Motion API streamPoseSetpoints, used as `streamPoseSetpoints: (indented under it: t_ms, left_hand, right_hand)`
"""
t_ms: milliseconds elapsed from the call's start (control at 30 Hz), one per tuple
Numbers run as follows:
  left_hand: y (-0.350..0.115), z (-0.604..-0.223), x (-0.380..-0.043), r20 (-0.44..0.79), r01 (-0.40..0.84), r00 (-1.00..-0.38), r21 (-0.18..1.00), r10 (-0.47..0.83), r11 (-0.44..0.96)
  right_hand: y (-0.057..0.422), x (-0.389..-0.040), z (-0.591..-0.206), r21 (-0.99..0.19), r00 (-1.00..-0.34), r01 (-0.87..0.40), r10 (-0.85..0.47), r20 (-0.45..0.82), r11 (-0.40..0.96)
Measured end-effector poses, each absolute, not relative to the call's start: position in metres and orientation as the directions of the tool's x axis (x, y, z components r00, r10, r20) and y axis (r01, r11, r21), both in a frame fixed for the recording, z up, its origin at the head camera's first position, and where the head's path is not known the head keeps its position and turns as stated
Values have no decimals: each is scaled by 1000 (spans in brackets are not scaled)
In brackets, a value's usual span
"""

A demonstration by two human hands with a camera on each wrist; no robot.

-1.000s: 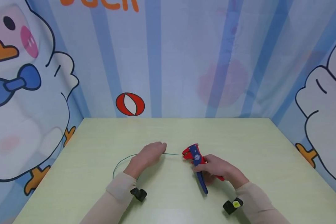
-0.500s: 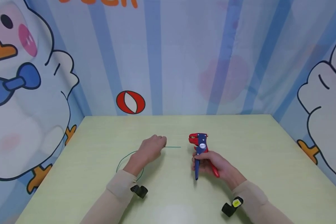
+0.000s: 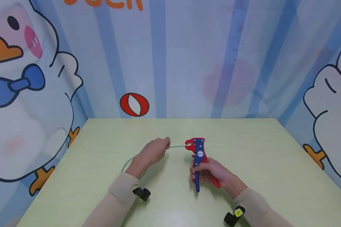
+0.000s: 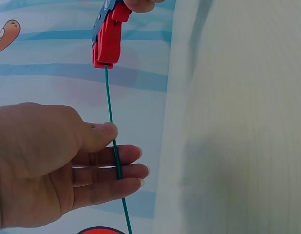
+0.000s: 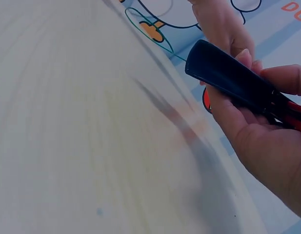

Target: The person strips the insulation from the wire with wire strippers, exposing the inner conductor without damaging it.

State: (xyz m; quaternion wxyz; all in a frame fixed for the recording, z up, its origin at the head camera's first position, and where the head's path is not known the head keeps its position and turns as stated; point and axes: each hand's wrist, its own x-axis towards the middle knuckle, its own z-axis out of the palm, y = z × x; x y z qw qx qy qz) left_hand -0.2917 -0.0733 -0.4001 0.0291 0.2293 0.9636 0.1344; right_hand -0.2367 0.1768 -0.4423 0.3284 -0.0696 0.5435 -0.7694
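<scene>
The gap now closed, the wire [image 4: 109, 93] pinched by the left hand [image 3: 153, 152] is being met by the stripper [image 3: 199, 153] gripped by the right hand [image 3: 216, 171], working contact apparently being made.

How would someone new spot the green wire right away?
Start at the pale table, then find the left hand above it. The green wire runs through that hand to the red-and-blue tool. Unlike that chunky tool, it is thin and green.
</scene>
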Motion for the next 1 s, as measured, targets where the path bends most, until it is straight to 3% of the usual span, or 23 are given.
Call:
streamPoseSetpoints:
  t_ms: [433, 1000]
  left_hand:
    - [-69, -400, -291, 10, 431, -896, 258, 444, 865]
    - [-68, -394, -289, 22, 471, -877, 242, 481, 848]
  right_hand:
    - [172, -236, -443, -931, -792, 359, -547, -271, -58]
    - [171, -234, -445, -954, -804, 299, -538, -252, 1]
